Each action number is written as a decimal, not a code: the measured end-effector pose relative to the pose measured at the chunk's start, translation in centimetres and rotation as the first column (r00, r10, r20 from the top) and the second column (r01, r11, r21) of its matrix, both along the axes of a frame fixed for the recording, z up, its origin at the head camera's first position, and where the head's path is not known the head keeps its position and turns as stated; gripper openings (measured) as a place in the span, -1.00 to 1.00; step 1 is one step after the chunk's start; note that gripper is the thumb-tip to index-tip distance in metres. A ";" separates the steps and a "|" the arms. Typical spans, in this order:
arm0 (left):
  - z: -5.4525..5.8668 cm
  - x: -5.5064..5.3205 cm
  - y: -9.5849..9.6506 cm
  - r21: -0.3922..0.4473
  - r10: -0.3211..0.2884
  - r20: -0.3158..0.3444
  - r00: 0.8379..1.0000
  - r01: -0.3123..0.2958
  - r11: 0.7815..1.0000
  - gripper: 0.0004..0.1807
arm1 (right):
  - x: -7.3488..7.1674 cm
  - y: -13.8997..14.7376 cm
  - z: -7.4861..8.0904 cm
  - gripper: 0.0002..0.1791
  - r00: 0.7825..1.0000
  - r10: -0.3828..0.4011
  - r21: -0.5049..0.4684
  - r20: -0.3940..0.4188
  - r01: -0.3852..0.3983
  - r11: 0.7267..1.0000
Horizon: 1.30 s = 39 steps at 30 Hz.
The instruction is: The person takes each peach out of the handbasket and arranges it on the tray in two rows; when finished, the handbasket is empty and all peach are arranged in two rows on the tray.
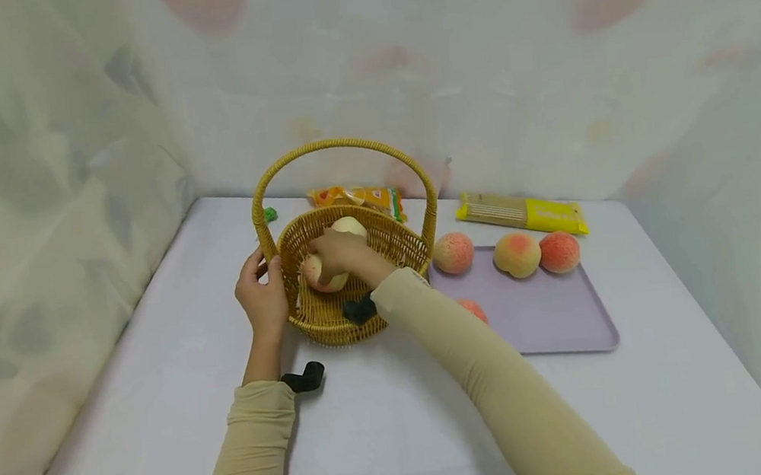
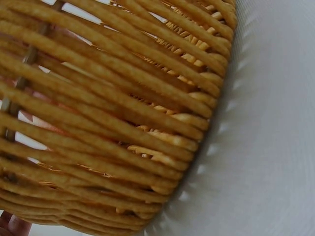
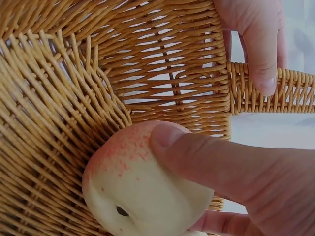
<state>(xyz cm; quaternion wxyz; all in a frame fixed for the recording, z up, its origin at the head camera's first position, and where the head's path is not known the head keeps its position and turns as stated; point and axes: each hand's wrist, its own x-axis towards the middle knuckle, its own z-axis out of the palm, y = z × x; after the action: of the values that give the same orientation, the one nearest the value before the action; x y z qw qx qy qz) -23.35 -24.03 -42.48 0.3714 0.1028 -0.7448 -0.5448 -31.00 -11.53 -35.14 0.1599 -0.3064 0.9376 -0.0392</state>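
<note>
A wicker basket (image 1: 324, 330) with a tall arched handle (image 1: 337, 143) stands on the table. My left hand (image 1: 264, 298) grips the foot of that handle at the basket's left side, its thumb lying across the wicker in the right wrist view. Inside the basket, my right hand (image 1: 346, 254) holds a pale peach (image 3: 142, 196) with a pink blush, thumb on top and a finger showing below. A second pale peach (image 1: 350, 226) sits behind it, partly covered by the hand. In the left wrist view the woven basket wall (image 2: 108, 113) fills most of the picture.
Right of the basket, a lilac tray (image 1: 560, 319) bears several peaches (image 1: 517, 255), one partly hidden by the right sleeve. Behind stand a yellow noodle pack (image 1: 523, 213) and an orange packet (image 1: 377, 199). A small green thing (image 1: 270, 214) lies at the back left.
</note>
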 end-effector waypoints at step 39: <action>-0.4 0.5 -1.0 -0.001 0.025 0.022 0.999 -0.025 1.000 -0.67 | 2.5 12.0 2.7 -0.27 0.958 0.231 -0.606 0.168 -0.084 0.791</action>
<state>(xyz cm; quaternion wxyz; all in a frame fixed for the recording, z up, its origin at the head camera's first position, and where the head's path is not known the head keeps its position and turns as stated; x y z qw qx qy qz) -22.87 -25.04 -42.89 0.3699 0.1178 -0.7479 -0.5385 -28.47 0.46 -32.39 0.1679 -0.4116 0.8237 -0.3519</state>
